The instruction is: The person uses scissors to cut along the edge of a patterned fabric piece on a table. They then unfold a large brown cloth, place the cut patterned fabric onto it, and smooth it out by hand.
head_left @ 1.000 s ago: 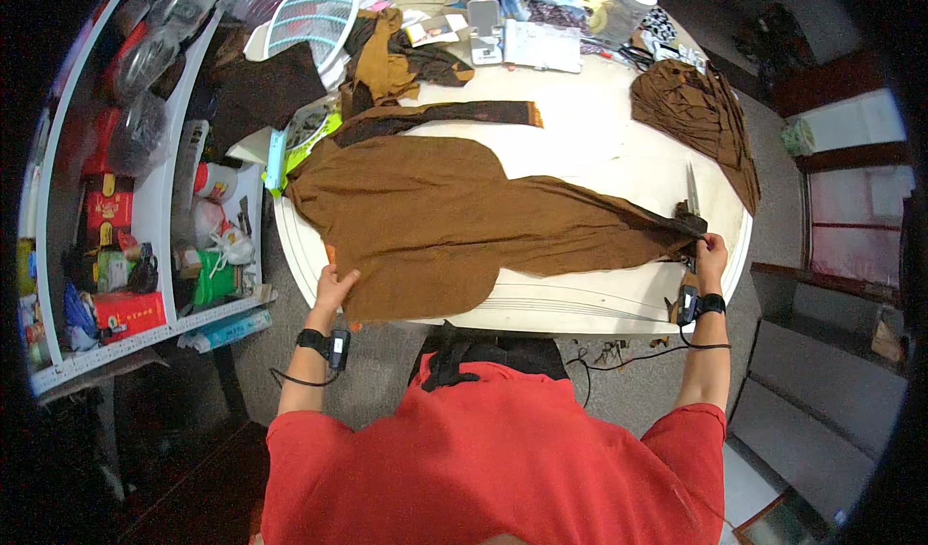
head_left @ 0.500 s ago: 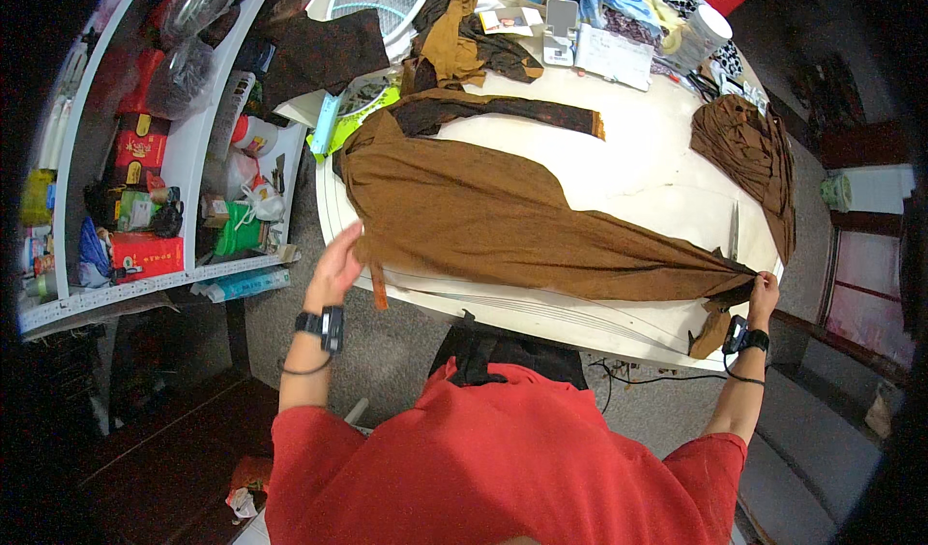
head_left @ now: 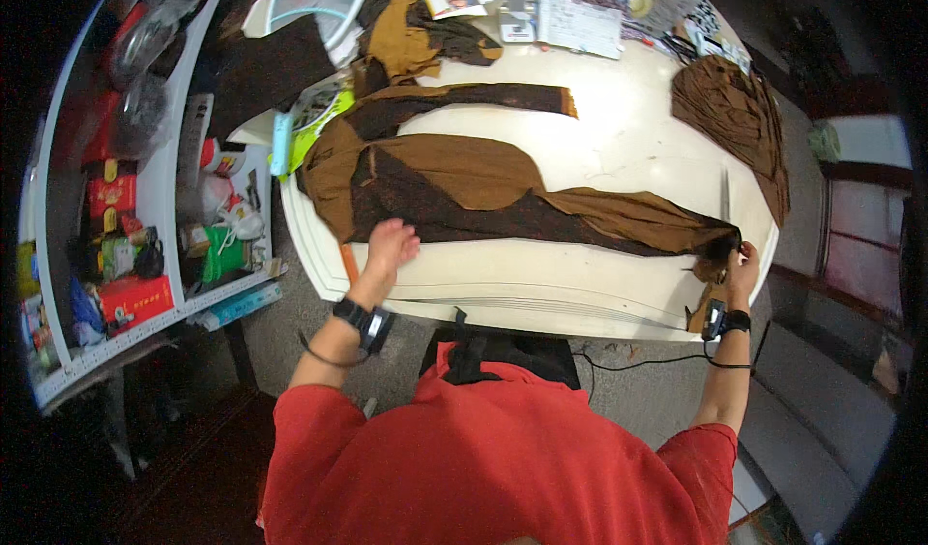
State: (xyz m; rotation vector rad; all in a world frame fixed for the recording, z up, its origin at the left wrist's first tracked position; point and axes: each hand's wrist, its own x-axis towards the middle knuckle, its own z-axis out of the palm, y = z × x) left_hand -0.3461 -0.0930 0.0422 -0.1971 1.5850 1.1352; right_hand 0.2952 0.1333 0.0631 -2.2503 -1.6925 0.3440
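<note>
A long brown garment piece (head_left: 464, 163) lies across the white table, its near part turned over to show a dark, patterned side (head_left: 454, 211). At its right, narrow end, my right hand (head_left: 742, 269) pinches the cloth. My left hand (head_left: 391, 250) is just below the near edge of the dark part, fingers extended and holding nothing. A small brown scrap (head_left: 708, 303) hangs by the table edge below my right hand. Beyond the garment stretches a dark strip (head_left: 464, 98) with a brown end.
A bunched brown cloth (head_left: 730, 110) lies at the far right, near a thin grey pointed tool (head_left: 725, 197). Along the back are a phone stand (head_left: 517, 8), papers (head_left: 580, 25), cloth scraps (head_left: 401, 32) and a racket-like frame (head_left: 319, 3). A packed shelf (head_left: 159, 206) stands left of the table (head_left: 522, 284).
The garment's near part has flipped over, exposing its dark side. My left hand has moved right and inward over the table. My right hand still grips the right end. The view has shifted slightly.
</note>
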